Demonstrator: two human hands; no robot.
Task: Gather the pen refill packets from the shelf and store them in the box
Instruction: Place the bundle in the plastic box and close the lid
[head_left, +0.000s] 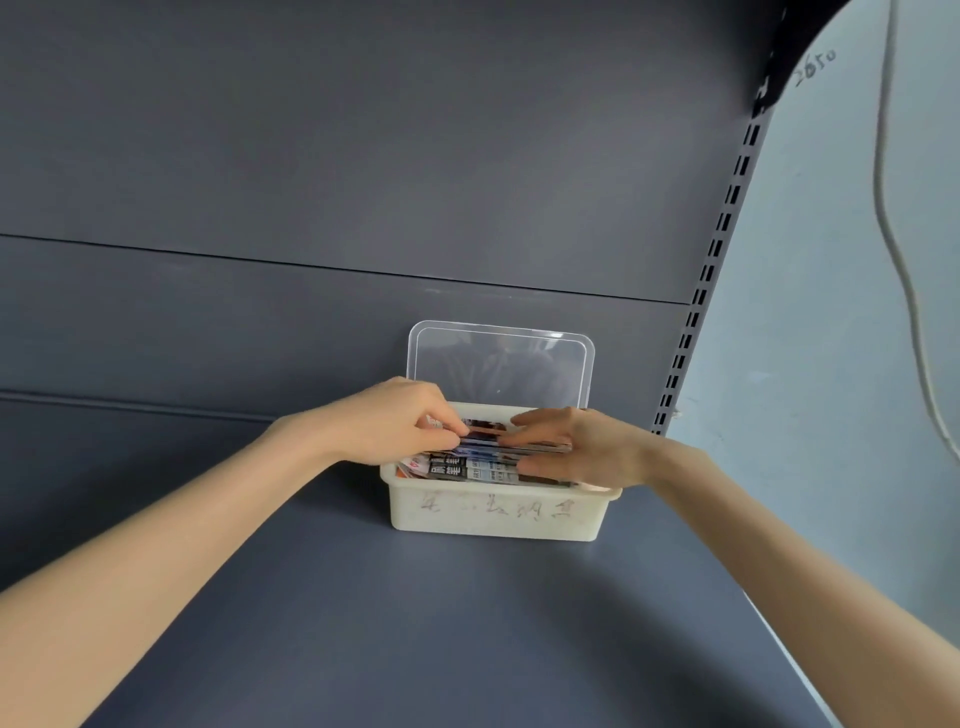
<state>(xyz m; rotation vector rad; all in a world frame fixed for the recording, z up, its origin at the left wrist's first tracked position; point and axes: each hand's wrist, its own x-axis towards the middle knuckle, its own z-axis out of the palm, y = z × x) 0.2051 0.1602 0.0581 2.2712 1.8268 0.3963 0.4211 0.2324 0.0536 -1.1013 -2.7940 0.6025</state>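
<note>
A cream plastic box (493, 514) with faded writing on its front stands on the dark grey shelf (415, 623), against the back panel. Several pen refill packets (480, 467) lie stacked lengthwise inside it. My left hand (395, 423) pinches the left end of the top packets over the box. On the other side, my right hand (582, 449) holds their right end, fingers along the stack. The hands hide much of the top packets.
A clear plastic lid (501, 364) leans upright behind the box against the shelf's back panel. A slotted metal upright (711, 270) runs along the shelf's right side. Beyond it is a pale wall with a hanging cable (893, 244).
</note>
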